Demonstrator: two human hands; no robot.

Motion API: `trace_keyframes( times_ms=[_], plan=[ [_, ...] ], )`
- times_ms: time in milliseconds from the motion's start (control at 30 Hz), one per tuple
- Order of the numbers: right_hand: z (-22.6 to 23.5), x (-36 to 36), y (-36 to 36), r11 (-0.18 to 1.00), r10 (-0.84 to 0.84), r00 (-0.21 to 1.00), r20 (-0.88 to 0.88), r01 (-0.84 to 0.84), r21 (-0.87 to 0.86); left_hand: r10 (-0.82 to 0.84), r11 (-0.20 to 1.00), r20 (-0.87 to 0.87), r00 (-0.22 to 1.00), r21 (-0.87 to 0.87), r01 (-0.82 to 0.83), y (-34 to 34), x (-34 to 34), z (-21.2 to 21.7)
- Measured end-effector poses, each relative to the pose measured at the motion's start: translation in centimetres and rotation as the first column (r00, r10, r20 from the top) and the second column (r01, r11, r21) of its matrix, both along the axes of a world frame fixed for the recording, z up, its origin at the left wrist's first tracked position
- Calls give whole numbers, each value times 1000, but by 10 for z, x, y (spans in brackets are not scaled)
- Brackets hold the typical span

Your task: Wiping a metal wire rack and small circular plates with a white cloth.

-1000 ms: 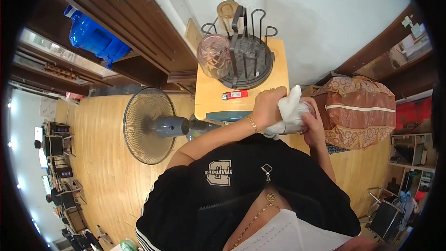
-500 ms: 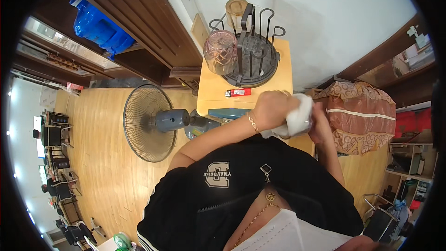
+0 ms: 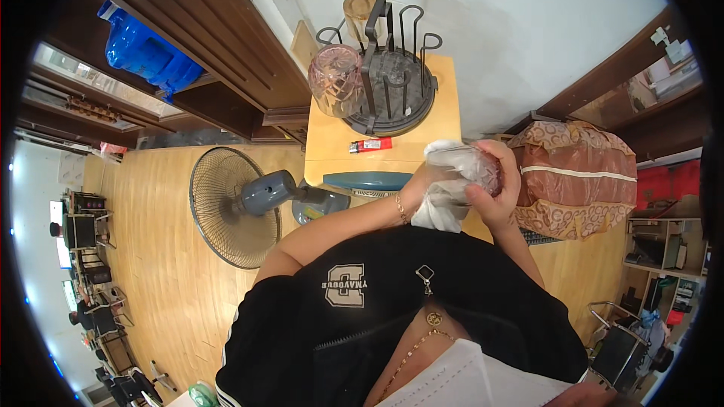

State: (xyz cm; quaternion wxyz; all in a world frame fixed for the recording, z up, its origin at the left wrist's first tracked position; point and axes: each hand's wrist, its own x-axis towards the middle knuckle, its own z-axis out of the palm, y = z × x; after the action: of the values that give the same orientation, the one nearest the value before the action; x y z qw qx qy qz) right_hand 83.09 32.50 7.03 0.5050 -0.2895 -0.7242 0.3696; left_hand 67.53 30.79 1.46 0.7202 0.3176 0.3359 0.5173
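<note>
Head view: the right hand (image 3: pixel 499 194) grips a clear glass (image 3: pixel 477 169) just near of the yellow cabinet (image 3: pixel 332 152), and the left hand (image 3: pixel 419 185) closes on a white cloth (image 3: pixel 443 207) wrapped around it; a cup rack (image 3: pixel 392 87) stands at the far end

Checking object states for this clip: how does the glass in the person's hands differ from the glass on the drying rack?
The held glass lies tilted between both hands, half wrapped in a white cloth; the rack glass sits bare, upside down on the dark rack. The held one is over the table edge, the rack one at the back. Both look pinkish and patterned.
</note>
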Motion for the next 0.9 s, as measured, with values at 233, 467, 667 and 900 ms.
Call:
trace_keyframes(
  times_ms=[233, 467, 667, 900],
  plan=[
    [-22, 4, 15, 997, 60, 992, -114, -65, -36, -120, 925, 453, 883, -271, 265, 0, -6, -2],
    [-53, 29, 34, 791, -57, 870, -490, -261, -554, -285, 887, 371, 884, -247, 389, -23, -46, 31],
    [-33, 3, 34, 310, 166, 502, -849, -844, -438, 309, 951, -383, 870, 148, -273, -42, -46, 47],
    [-29, -33, 11, 37, 62, 508, -859, -861, -507, 500, 860, -608, 617, 430, -274, -53, -51, 39]
  ],
)
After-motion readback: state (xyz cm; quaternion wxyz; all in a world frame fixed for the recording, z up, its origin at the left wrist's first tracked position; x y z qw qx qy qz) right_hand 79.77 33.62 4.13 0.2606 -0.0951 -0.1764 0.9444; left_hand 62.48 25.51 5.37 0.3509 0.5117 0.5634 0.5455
